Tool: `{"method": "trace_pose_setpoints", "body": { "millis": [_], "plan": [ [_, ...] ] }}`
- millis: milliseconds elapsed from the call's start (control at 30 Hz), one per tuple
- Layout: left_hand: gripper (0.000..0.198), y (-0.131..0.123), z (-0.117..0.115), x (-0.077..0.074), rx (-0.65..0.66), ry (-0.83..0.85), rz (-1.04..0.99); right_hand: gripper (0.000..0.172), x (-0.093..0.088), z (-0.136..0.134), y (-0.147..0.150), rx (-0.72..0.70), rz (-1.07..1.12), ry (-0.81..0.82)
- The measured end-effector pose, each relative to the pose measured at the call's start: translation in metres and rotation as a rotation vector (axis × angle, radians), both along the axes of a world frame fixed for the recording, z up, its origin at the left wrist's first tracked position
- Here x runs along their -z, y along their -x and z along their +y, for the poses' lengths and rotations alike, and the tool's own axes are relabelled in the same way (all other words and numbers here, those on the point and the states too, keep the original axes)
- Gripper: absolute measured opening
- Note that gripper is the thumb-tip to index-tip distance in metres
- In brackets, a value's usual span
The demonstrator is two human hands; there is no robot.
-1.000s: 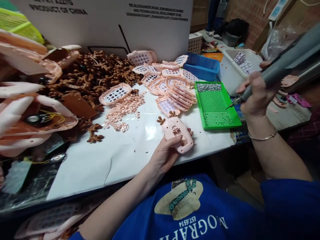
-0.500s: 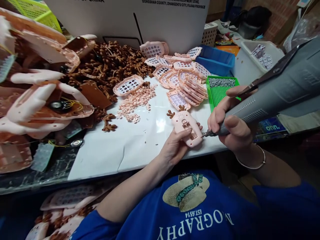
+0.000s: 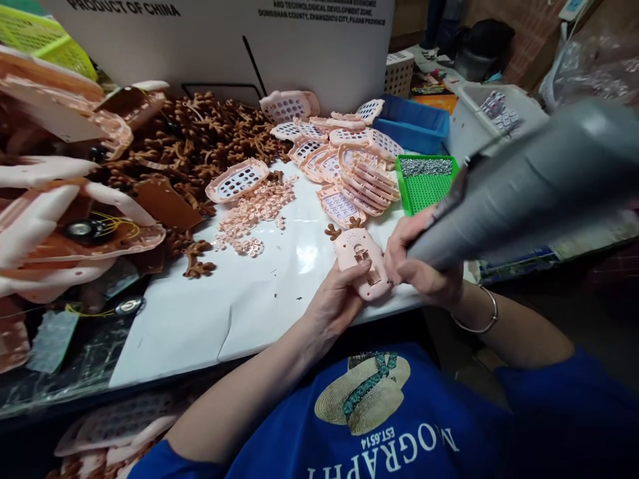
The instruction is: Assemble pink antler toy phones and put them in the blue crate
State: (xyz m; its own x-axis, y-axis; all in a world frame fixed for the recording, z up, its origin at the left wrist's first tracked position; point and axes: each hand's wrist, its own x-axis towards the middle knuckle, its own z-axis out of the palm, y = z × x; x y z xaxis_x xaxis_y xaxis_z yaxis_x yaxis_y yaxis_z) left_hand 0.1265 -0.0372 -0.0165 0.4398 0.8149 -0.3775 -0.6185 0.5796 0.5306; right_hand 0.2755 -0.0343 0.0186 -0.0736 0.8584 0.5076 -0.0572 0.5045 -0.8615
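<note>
My left hand (image 3: 337,299) grips a pink toy phone shell with brown antlers (image 3: 360,259) at the near edge of the white table top (image 3: 239,299). My right hand (image 3: 422,263) is wrapped round a grey electric screwdriver (image 3: 519,186), its tip down against the shell's right side. The tip itself is hidden by my fingers. A gold bangle sits on my right wrist.
A green screw tray (image 3: 424,183) lies just right of the shell. Stacked pink keypad shells (image 3: 349,166), loose pink rings (image 3: 252,213) and a heap of brown antler parts (image 3: 194,143) fill the back. Wired pink shells (image 3: 64,213) pile at left. Blue bin (image 3: 412,123) and white tub behind.
My right hand brought the screwdriver from over the green tray down left to the shell. The left hand kept hold of the shell.
</note>
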Motion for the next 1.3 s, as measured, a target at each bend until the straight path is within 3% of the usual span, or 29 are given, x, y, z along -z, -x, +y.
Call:
{"method": "trace_pose_setpoints", "body": {
  "millis": [100, 233, 300, 367, 500, 600, 767, 967, 1100, 1300],
  "plan": [
    [0.044, 0.001, 0.000, -0.001, 0.039, 0.012, 0.037, 0.033, -0.021, 0.012, -0.010, -0.073, 0.140, 0.034],
    [0.050, 0.003, 0.000, 0.001, 0.077, 0.010, 0.066, 0.033, -0.042, 0.040, -0.036, 0.268, 0.179, -0.183],
    [0.052, 0.004, 0.000, 0.001, 0.086, 0.002, 0.072, 0.033, -0.039, 0.057, -0.049, 0.420, 0.110, -0.200],
    [0.051, 0.004, 0.000, 0.001, 0.092, 0.005, 0.079, 0.038, -0.028, 0.071, -0.058, 0.477, 0.047, -0.155],
    [0.046, 0.005, 0.001, -0.001, 0.084, 0.022, 0.093, 0.047, -0.006, 0.089, -0.063, 0.502, -0.001, -0.095],
    [0.046, 0.005, 0.001, -0.001, 0.081, 0.032, 0.090, 0.049, 0.000, 0.093, -0.060, 0.480, 0.015, -0.087],
    [0.041, 0.005, 0.000, 0.000, 0.077, 0.039, 0.068, 0.045, 0.002, 0.096, -0.055, 0.469, 0.045, -0.101],
    [0.054, 0.005, -0.001, -0.001, 0.078, 0.047, 0.077, 0.042, 0.009, 0.104, -0.059, 0.479, 0.028, -0.110],
    [0.051, 0.005, -0.001, 0.000, 0.065, 0.038, 0.069, 0.041, 0.012, 0.105, -0.058, 0.493, 0.038, -0.098],
    [0.046, 0.003, 0.000, 0.002, 0.046, 0.026, 0.038, 0.044, 0.003, 0.100, -0.058, 0.479, 0.045, -0.121]
  ]
}}
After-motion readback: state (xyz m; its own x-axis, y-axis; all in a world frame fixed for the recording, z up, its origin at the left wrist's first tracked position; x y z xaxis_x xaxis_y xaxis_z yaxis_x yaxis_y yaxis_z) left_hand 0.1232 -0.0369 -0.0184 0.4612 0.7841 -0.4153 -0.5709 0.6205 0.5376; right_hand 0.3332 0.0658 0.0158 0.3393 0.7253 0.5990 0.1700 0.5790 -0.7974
